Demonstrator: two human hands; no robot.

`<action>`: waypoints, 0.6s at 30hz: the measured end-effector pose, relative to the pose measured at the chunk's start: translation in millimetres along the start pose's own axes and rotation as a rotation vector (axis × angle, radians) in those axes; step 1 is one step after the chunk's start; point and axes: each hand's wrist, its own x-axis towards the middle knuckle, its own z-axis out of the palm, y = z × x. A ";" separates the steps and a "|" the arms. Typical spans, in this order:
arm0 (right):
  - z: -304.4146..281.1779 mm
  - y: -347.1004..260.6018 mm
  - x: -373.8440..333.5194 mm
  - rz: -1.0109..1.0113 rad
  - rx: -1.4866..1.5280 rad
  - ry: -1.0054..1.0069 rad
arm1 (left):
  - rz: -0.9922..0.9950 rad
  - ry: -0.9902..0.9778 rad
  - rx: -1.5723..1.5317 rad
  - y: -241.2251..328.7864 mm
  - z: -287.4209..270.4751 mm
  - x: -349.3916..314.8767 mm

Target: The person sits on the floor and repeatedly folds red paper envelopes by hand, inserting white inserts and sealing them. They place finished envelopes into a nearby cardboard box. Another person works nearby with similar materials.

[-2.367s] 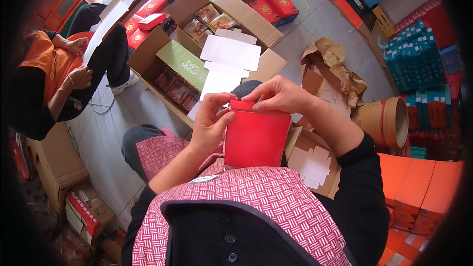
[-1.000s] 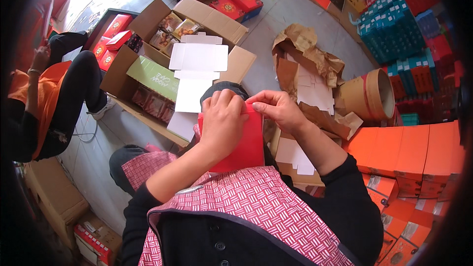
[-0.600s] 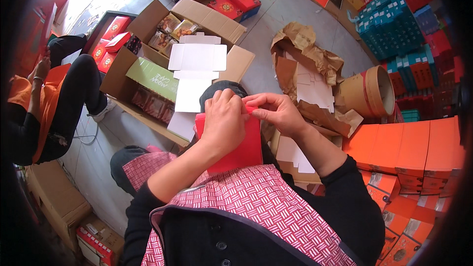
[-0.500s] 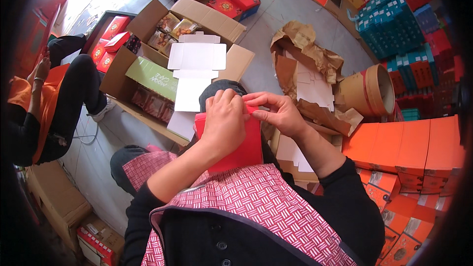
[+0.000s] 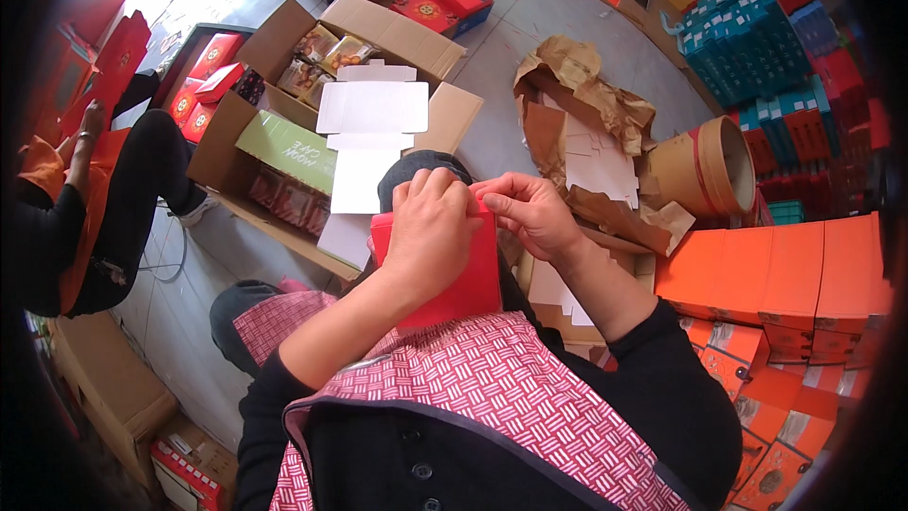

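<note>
A red cardboard box [image 5: 465,286] rests on my lap, against the red-and-white patterned apron [image 5: 492,369]. My left hand [image 5: 427,232] lies curled over the box's upper left side, back of the hand up, gripping it. At the box's far right corner, my right hand [image 5: 534,215] pinches the red edge between thumb and forefinger. The fingertips of both hands are close together there, and the left fingertips are partly hidden. Just beyond my hands an unfolded white carton blank [image 5: 374,114] lies over an open brown carton.
The brown carton [image 5: 388,24] holds wrapped pieces and a green box [image 5: 287,151]. Crumpled brown paper [image 5: 577,71] and a round drum [image 5: 695,170] stand to the right, beside stacked orange boxes [image 5: 738,270]. At the left sits another person [image 5: 66,237] with a red panel [image 5: 118,61].
My right hand has shifted slightly, its fingers bending closer to the box's corner. At the left, the other person's red panel has come up into view.
</note>
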 end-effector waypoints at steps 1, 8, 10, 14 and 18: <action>-0.2 0.1 0.2 0.004 0.009 0.002 | 0.001 -0.002 -0.002 1.3 1.1 0.9; -1.8 -2.6 -7.7 -0.093 -0.303 -0.092 | -0.088 -0.039 -0.056 1.4 8.6 0.2; 0.5 2.7 -11.2 -0.242 -0.330 -0.171 | -0.076 -0.058 -0.027 1.1 7.2 0.3; 12.6 7.7 -20.5 -0.282 -0.385 -0.091 | 0.008 0.144 -0.038 -10.1 -22.5 -1.3; 30.8 27.5 -32.6 -0.432 -0.660 0.067 | -0.638 0.098 -0.915 -44.9 -19.5 -63.9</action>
